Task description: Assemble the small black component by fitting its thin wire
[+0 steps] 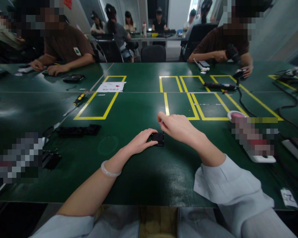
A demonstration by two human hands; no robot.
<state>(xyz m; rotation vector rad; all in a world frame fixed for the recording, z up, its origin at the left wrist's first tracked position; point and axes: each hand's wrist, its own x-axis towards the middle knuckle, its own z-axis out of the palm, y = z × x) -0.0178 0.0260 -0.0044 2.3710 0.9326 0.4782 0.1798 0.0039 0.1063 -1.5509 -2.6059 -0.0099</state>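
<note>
A small black rectangular piece (158,138) lies on the green table (139,178) in front of me. My left hand (144,140) grips it from the left, with the thumb on the near side and the fingers on the far side. Just above and to the right of the piece, my right hand (176,125) is raised with its fingers curled together in a pinch. Whatever may be between those fingertips is hidden or too small to make out.
Black parts (76,130) and a yellow-black screwdriver (79,99) lie to the left. A white sheet (111,86) rests farther back. On the right are a black cylindrical tool (220,86), cables and a white-edged tray (262,158). Two people sit opposite.
</note>
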